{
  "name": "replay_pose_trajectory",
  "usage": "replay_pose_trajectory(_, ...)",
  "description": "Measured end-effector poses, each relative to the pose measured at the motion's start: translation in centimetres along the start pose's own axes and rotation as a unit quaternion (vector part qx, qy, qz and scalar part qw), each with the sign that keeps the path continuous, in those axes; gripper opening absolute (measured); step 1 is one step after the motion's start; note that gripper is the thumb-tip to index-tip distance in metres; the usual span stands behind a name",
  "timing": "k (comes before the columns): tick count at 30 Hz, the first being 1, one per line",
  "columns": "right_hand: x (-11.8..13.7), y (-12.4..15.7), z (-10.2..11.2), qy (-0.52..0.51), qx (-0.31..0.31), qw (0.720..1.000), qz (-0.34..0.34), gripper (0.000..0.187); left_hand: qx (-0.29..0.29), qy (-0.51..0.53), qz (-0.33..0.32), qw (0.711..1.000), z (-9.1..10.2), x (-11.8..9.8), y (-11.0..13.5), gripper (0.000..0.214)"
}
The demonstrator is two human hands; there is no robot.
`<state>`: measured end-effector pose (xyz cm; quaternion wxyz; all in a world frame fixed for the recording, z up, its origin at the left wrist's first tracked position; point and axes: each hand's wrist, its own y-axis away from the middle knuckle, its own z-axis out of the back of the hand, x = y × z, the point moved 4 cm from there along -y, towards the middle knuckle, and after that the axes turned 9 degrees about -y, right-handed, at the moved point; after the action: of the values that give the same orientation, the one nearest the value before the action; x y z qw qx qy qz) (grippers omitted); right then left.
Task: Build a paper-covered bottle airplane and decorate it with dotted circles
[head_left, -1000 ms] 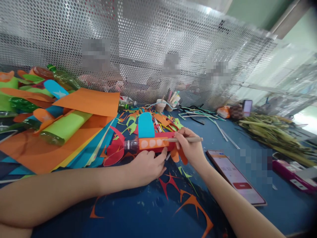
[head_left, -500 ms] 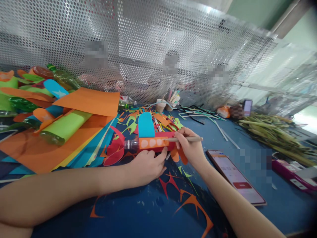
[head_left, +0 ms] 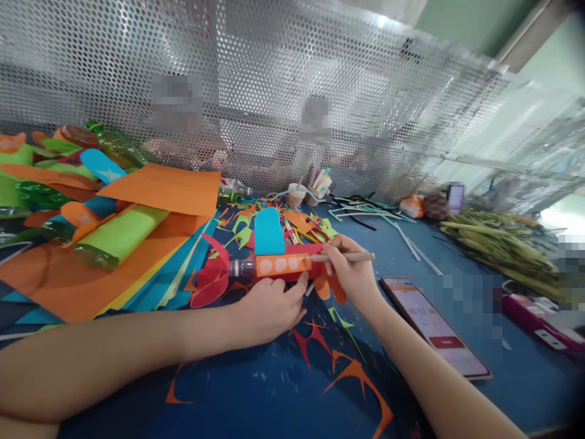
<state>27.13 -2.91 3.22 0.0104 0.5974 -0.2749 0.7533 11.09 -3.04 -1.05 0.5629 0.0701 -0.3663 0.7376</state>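
Note:
A plastic bottle (head_left: 243,268) lies on its side, wrapped in red paper, with red petal shapes at its neck and a blue rounded flap (head_left: 269,231) standing up behind. Along its wrap runs an orange strip (head_left: 274,266) with a row of pale round spots. My left hand (head_left: 272,310) is curled against the bottle's near side, its index finger pressing beside the strip; its grip is partly hidden. Between the fingertips of my right hand (head_left: 345,262) is a slim pale paintbrush (head_left: 354,257), its tip touching the strip's right end. Orange rounded paper pieces (head_left: 329,288) hang below the bottle's right end.
Coloured paper sheets (head_left: 59,286) and wrapped bottles (head_left: 121,238) pile up at left. Paper scraps (head_left: 356,372) litter the table. Two cups (head_left: 296,195) of sticks stand behind. At right lie a phone (head_left: 434,329) and dried leaves (head_left: 498,244). A perforated metal screen (head_left: 274,79) rises behind.
Both hands stay almost where they were, and the paintbrush tip remains on the right end of the orange strip. The view has shifted very slightly.

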Motion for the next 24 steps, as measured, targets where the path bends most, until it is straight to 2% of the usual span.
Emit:
replay_pose_trajectory(14,0.07,-0.04,0.21,0.013,-0.017,1.000,0.000,0.029,0.005,0.003,-0.004,1.000,0.14,0.08,-0.14,0.038)
replay_pose_trajectory(19,-0.01,-0.06,-0.10,0.004,0.008,1.000,0.000,0.029,0.000,-0.003,-0.001,1.000,0.15,0.08,-0.18,0.038)
replay_pose_trajectory(24,0.08,-0.01,-0.05,-0.002,-0.002,1.000,0.000,0.029,0.000,-0.005,-0.001,1.000,0.24,0.01,-0.21,0.037)
